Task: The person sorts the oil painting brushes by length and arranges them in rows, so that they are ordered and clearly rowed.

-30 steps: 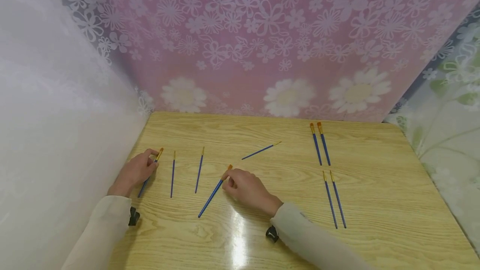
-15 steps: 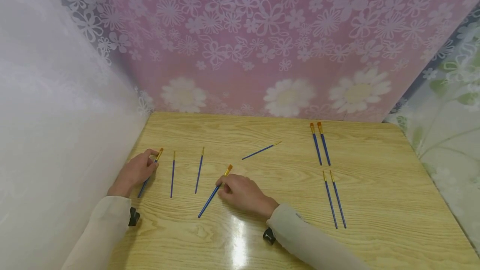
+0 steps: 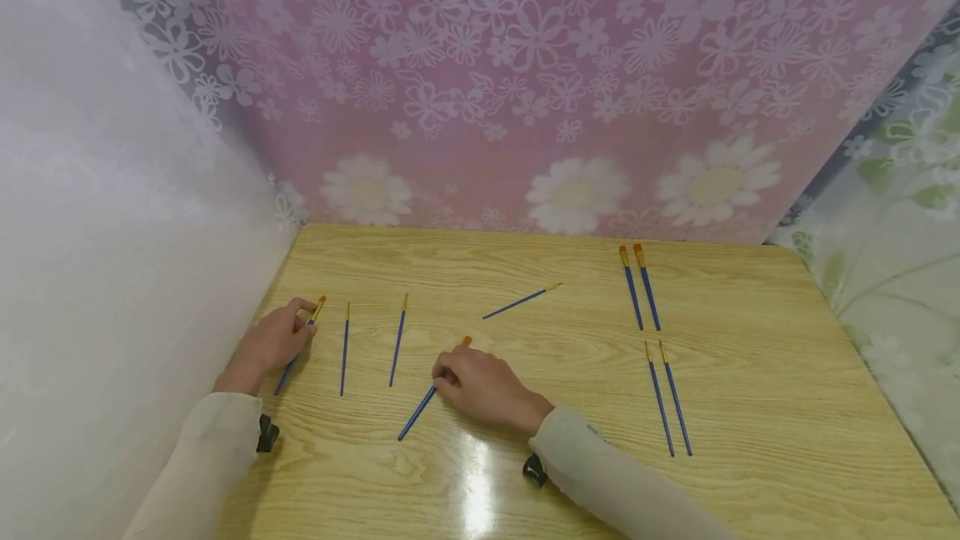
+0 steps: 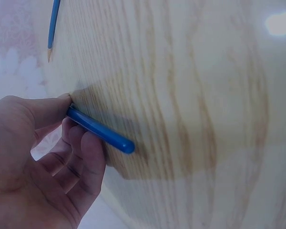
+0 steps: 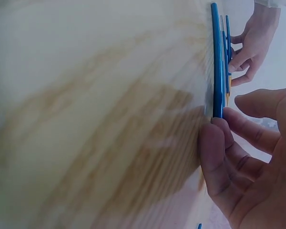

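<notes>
At the left of the table, my left hand (image 3: 272, 342) pinches a blue-handled paintbrush (image 3: 288, 373) near its gold ferrule; the rounded handle end (image 4: 105, 132) points out past the fingers in the left wrist view. My right hand (image 3: 487, 386) has its fingers curled at the upper part of another blue paintbrush (image 3: 417, 415), which lies slanted near the middle. Its orange bristles show beyond the knuckles, while the hand covers its ferrule. In the right wrist view, the fingers meet this handle (image 5: 217, 62) and the thumb sits close beside it. Two thin paintbrushes, one left (image 3: 345, 352) and one right (image 3: 398, 348), lie between the hands.
A thin paintbrush (image 3: 517, 302) lies slanted farther back. Two wide paintbrushes (image 3: 649, 294) lie side by side at the back right, with two thin ones (image 3: 670, 398) in front of them. Patterned curtains (image 3: 465, 107) border the wooden table (image 3: 787, 373).
My right hand has slid from the ferrule down toward the handle of its paintbrush, and its fingers have curled in. That brush has shifted slightly. The left hand stays put.
</notes>
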Motion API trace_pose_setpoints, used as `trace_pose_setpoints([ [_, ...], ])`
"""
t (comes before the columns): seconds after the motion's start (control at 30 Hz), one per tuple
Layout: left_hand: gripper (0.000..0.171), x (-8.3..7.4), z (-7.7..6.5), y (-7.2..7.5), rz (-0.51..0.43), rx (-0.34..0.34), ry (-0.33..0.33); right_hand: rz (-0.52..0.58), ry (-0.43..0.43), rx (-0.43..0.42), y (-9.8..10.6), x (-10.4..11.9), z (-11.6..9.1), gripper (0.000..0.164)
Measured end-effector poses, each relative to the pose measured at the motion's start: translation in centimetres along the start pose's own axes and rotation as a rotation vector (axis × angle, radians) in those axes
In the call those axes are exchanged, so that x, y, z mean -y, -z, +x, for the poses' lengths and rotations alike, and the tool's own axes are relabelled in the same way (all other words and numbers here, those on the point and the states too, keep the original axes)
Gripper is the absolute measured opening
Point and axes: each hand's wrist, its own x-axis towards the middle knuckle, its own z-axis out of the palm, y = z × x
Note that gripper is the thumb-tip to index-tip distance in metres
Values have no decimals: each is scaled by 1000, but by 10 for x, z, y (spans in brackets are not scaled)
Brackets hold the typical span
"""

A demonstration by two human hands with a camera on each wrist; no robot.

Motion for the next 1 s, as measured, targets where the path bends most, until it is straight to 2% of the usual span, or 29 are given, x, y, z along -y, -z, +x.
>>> trace_pose_setpoints([
  [0.2, 48, -1, 0, 0, -1, -3, -5, -30, -32, 6, 4, -1, -3, 8],
  [0.5, 49, -1, -1, 0, 3, -6, -2, -77, -33, 8, 7, -6, -7, 3],
  [1.0, 49, 3, 1, -1, -16, 5, -5, -62, -43, -30, 16, -13, -21, 26],
])
